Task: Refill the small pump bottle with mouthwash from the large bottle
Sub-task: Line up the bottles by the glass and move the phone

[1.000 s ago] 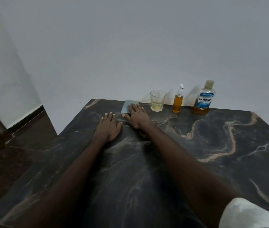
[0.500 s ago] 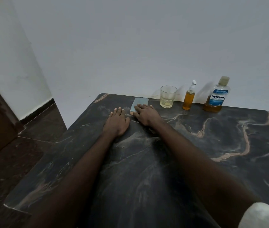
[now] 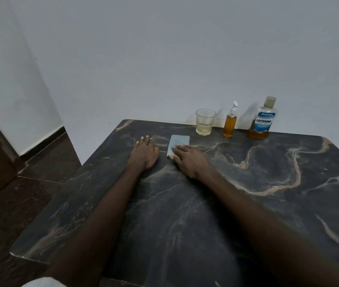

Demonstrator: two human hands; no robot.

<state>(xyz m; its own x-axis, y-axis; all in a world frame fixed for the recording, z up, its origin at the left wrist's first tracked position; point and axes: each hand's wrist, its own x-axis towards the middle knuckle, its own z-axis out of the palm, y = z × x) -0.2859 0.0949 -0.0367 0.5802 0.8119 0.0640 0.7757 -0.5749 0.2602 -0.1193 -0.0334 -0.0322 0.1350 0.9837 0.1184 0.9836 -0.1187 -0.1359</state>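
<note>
The small pump bottle (image 3: 230, 125), full of amber liquid with a white pump, stands at the table's far edge. To its right is the large Listerine bottle (image 3: 262, 121), capped, with a little amber liquid at its bottom. My left hand (image 3: 143, 152) lies flat on the dark marble table (image 3: 268, 193), palm down, holding nothing. My right hand (image 3: 189, 159) also rests flat, its fingertips on the near end of a folded light-blue cloth (image 3: 178, 141). Both hands are well short of the bottles.
A clear glass (image 3: 205, 122) with a little pale liquid stands left of the pump bottle. A plain wall rises right behind the table. The table's left edge drops to a dark floor (image 3: 29, 183).
The view has swung a little left, so the table items sit further right in the picture. My right hand has slid back slightly on the cloth. The bottles stay put.
</note>
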